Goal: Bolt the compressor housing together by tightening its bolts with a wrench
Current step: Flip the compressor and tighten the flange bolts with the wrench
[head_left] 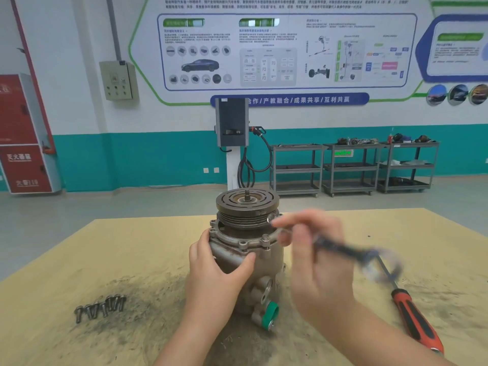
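Note:
The grey metal compressor housing (245, 257) stands upright on the table, with its grooved pulley (247, 204) on top. My left hand (214, 268) grips the housing's left side, thumb across its front. My right hand (317, 249) holds a dark wrench (348, 253), blurred by motion, with its head near a bolt (270, 218) on the flange's right side under the pulley. Another bolt (265, 237) stands in the front flange.
Several loose bolts (101, 309) lie on the tan tabletop (132, 247) at the left. A red-handled screwdriver (414, 320) lies at the right. A green cap (272, 314) covers a port low on the housing. Shelving carts (353, 167) stand far behind.

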A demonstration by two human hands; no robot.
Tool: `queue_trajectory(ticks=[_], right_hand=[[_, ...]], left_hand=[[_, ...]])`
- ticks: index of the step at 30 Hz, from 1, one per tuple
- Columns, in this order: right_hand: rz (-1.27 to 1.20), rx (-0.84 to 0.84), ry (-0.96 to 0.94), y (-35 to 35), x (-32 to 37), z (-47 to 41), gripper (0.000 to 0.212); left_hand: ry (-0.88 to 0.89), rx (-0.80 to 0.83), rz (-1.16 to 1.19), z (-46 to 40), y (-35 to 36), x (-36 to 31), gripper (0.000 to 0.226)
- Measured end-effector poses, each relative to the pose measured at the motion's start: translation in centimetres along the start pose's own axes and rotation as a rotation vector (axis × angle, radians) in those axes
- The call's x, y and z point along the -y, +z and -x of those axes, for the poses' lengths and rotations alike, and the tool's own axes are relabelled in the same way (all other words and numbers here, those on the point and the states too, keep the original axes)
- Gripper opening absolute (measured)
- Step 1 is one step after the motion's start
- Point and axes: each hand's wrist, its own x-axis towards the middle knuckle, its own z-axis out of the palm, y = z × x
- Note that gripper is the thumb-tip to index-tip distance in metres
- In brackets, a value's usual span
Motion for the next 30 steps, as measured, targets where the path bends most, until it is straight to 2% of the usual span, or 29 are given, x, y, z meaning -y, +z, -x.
queue_trajectory(ticks=[2, 4, 6, 11, 15, 18, 20, 21, 23, 26, 28, 30], right_hand=[[-0.203, -0.150, 0.318, -0.4, -0.1, -1.6, 0.013], [-0.460, -0.253, 0.653, -1.1, -0.8, -2.8, 0.019], [-0.672, -0.307, 0.871, -1.5, -1.8, -3.2, 0.024], [-0.778, -0.311, 1.054, -1.6, -3.1, -3.1, 0.034], [-0.776, -0.188, 1.078, -2.2, -3.5, -3.9, 0.022], [-0.748, -0.155, 1.025, -2.2, -3.8, -3.8, 0.014], [-0.700, -0.211, 0.898, -1.7, -3.7, -2.8, 0.012], [-0.659, -0.242, 0.783, -1.2, -3.5, -1.9, 0.010], [-0.498, -0.245, 0.438, -0.4, -3.2, 0.1, 0.008], [-0.169, 0.008, -0.071, -0.1, -3.1, 1.8, 0.012], [0.069, 0.128, -0.215, -0.3, -3.0, 2.0, 0.023], [0.208, 0.207, -0.228, 0.0, -2.2, 1.8, 0.033]], left_hand=[[0.004, 0.011, 0.007, 0.1, 0.1, 0.0, 0.083], [-0.008, 0.025, 0.038, 0.1, 0.3, 0.0, 0.087], [-0.018, 0.044, 0.053, 0.2, 0.4, -0.2, 0.094], [-0.007, 0.037, 0.033, 0.3, 0.6, -0.1, 0.097], [-0.006, 0.021, 0.024, 0.3, 0.6, 0.2, 0.098], [-0.029, 0.013, 0.006, 0.0, 0.5, 0.3, 0.110], [-0.030, 0.010, -0.016, -0.2, 0.4, 0.3, 0.112], [-0.026, 0.009, -0.021, -0.2, 0.4, 0.3, 0.111], [-0.023, 0.011, -0.026, -0.2, 0.4, 0.2, 0.109], [-0.023, 0.009, -0.030, -0.2, 0.4, 0.3, 0.108], [-0.029, 0.021, -0.035, -0.2, 0.4, 0.4, 0.111], [-0.041, 0.023, -0.029, -0.2, 0.3, 0.6, 0.113]])
